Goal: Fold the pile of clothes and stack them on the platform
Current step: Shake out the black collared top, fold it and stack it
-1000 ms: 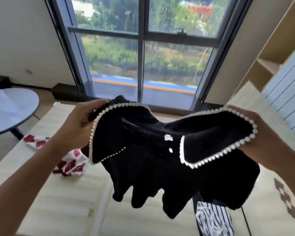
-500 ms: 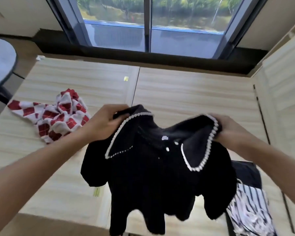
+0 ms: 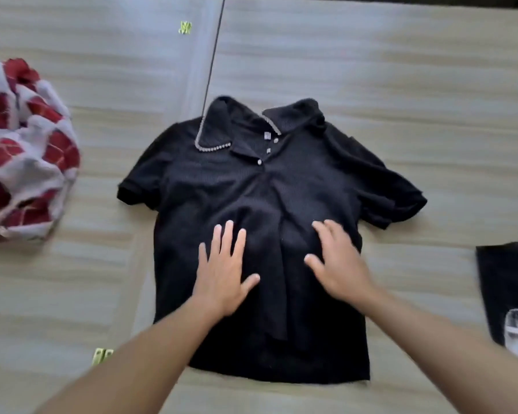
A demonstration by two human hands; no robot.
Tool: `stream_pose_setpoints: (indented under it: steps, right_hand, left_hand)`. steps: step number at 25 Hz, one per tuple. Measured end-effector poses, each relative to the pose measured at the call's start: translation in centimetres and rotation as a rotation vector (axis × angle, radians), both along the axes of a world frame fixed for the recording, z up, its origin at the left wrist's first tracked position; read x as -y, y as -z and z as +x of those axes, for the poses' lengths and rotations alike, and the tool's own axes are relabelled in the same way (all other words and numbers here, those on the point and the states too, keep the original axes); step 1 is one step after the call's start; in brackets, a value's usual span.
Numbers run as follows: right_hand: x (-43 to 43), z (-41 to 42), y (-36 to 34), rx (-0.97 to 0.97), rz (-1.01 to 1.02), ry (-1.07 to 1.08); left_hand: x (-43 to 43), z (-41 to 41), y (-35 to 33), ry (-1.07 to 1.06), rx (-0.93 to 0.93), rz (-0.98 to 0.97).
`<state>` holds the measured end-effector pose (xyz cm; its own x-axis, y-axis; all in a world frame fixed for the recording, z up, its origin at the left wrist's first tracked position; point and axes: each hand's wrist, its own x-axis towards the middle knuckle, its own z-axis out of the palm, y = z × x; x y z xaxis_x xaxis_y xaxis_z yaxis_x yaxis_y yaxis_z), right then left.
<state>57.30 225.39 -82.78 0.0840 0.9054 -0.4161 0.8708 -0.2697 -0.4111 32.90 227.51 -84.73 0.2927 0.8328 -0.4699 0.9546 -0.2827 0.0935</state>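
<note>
Pale wooden platform (image 3: 371,55) is spread across the view. Black collared shirt (image 3: 281,186) is laid flat on it at centre, front up, sleeves out. Red-and-white checked garment (image 3: 27,150) is heaped at the left edge; dark printed garment (image 3: 503,282) is cut off at the right edge. Left hand (image 3: 225,273) and right hand (image 3: 338,264) are pressed on the shirt's middle, fingers straight and nothing gripped.

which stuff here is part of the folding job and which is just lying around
Job: black polo shirt, left hand, right hand, red-and-white checked garment, black printed garment, wooden platform.
Lying about: upper yellow-green tag, lower yellow-green tag.
</note>
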Motion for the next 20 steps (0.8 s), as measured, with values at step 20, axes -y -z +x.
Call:
stream_pose_setpoints:
  steps: [20]
  right_hand:
    - [-10.2, 17.4, 0.4, -0.157, 0.142, 0.808]
  left_hand:
    - [9.4, -8.3, 5.6, 0.130, 0.066, 0.196]
